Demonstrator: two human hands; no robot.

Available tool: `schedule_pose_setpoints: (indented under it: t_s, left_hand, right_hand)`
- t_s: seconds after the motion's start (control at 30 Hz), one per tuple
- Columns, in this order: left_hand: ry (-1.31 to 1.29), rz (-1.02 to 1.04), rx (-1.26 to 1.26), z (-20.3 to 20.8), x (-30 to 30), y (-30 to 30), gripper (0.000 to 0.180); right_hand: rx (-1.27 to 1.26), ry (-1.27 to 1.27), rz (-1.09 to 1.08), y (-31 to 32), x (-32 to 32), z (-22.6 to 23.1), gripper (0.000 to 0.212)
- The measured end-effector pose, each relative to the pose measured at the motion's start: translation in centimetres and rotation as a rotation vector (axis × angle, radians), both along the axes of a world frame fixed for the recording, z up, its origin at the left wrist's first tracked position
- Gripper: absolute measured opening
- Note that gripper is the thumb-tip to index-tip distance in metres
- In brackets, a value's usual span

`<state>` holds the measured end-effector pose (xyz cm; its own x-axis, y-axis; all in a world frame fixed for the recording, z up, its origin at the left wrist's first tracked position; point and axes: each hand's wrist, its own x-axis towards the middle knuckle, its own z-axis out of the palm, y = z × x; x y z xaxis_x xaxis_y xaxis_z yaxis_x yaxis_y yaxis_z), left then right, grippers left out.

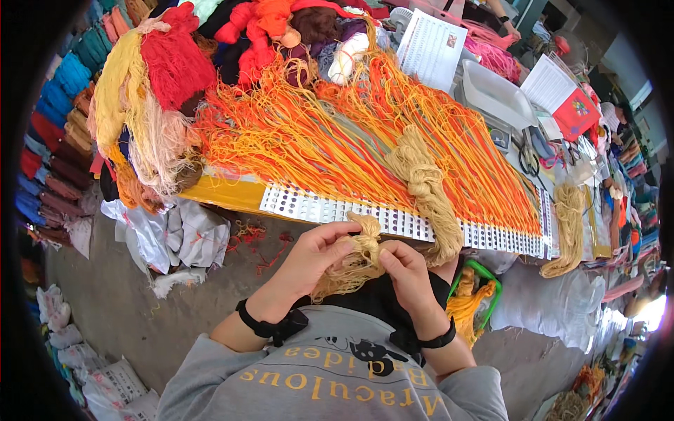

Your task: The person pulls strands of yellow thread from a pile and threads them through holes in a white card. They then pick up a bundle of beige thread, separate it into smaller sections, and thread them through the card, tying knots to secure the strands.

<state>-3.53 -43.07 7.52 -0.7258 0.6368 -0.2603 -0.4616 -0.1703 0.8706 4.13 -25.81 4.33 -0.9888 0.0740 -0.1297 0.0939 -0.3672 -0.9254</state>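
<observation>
Between my two hands, over my lap, is a tan skein of thread [363, 261], its upper end gathered in a knot and its loose strands hanging below. My left hand [323, 256] is closed on the skein's left side. Thumb and fingers of my right hand [404, 270] pinch it on the right, near the knot. Just beyond, a second tan skein [425, 186], knotted in the middle, lies across the table edge. Under it runs a white card strip with rows of holes [316, 205], with many orange and yellow threads [456, 140] spread out behind.
Red, yellow and pink yarn bundles [179, 59] heap at the back left. A clear plastic tray [495, 95], scissors [526, 158] and another tan skein [564, 231] are on the right. White bags [200, 235] sit below the table's left side. Another person's hand [511, 29] shows at the far right.
</observation>
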Motion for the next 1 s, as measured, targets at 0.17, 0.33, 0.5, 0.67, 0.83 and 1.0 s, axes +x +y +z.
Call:
schedule_pose_setpoints:
  t_s: [0.17, 0.33, 0.5, 0.67, 0.83, 1.0]
  left_hand:
    - [0.140, 0.031, -0.048, 0.1, 0.3, 0.7, 0.036]
    - [0.338, 0.051, -0.146, 0.4, 0.4, 1.0, 0.036]
    - [0.086, 0.034, -0.001, 1.6, -0.8, -0.2, 0.031]
    - [0.142, -0.043, -0.059, 2.0, -0.9, -0.4, 0.037]
    - [0.389, -0.199, -0.115, 1.1, -0.2, 0.0, 0.050]
    - [-0.136, -0.185, 0.120, 2.5, -2.3, -1.8, 0.037]
  right_hand:
    - [0.082, 0.072, -0.040, -0.4, 0.0, 0.8, 0.012]
    - [0.232, 0.210, -0.051, -0.4, -0.1, 0.5, 0.011]
    - [-0.081, 0.033, 0.007, 0.3, 0.1, 0.5, 0.017]
    - [-0.213, -0.024, 0.025, 0.2, 0.2, 1.4, 0.017]
    - [-0.190, -0.021, 0.072, 0.6, 0.4, 2.2, 0.017]
    - [-0.019, -0.121, 0.215, 1.8, 0.4, 1.8, 0.023]
